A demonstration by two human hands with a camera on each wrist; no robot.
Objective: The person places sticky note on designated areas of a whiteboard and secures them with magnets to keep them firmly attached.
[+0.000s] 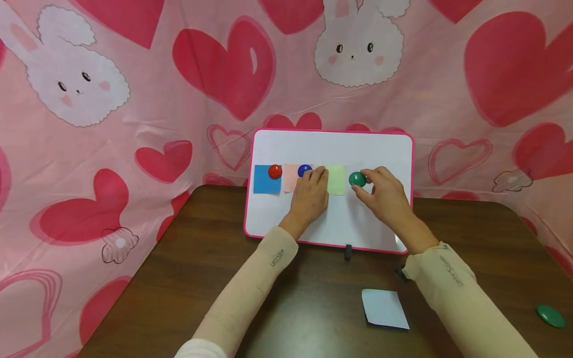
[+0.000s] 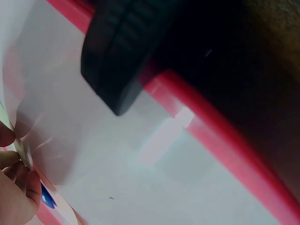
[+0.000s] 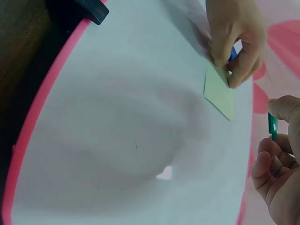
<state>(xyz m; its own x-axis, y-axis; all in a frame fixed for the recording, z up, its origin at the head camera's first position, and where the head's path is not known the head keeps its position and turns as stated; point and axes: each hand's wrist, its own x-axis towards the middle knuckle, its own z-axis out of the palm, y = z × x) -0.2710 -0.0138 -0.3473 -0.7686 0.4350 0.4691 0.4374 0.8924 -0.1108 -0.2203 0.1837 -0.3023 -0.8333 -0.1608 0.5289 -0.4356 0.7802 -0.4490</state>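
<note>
A whiteboard [image 1: 286, 219] with a pink frame leans upright on the table. My right hand [image 1: 386, 195] pinches a round green magnet [image 1: 357, 179] between thumb and fingers, just right of a light green sticky note [image 1: 336, 180]. At that note's left edge, my left hand [image 1: 310, 195] grips it with the fingertips against the board, as the right wrist view shows. Partly behind the left hand are a pink sticky note [image 1: 291, 179] and a blue magnet [image 1: 304, 170]. Farther left, a red magnet [image 1: 275, 171] sits on the right edge of a blue sticky note [image 1: 266, 181].
On the brown table [image 1: 201, 278] lies a white sticky note [image 1: 385, 308], in front of the board. Another green magnet [image 1: 550, 315] rests near the right edge. A black clip-like foot [image 1: 347, 252] stands at the board's lower edge. Behind hangs a pink cloth [image 1: 156, 99].
</note>
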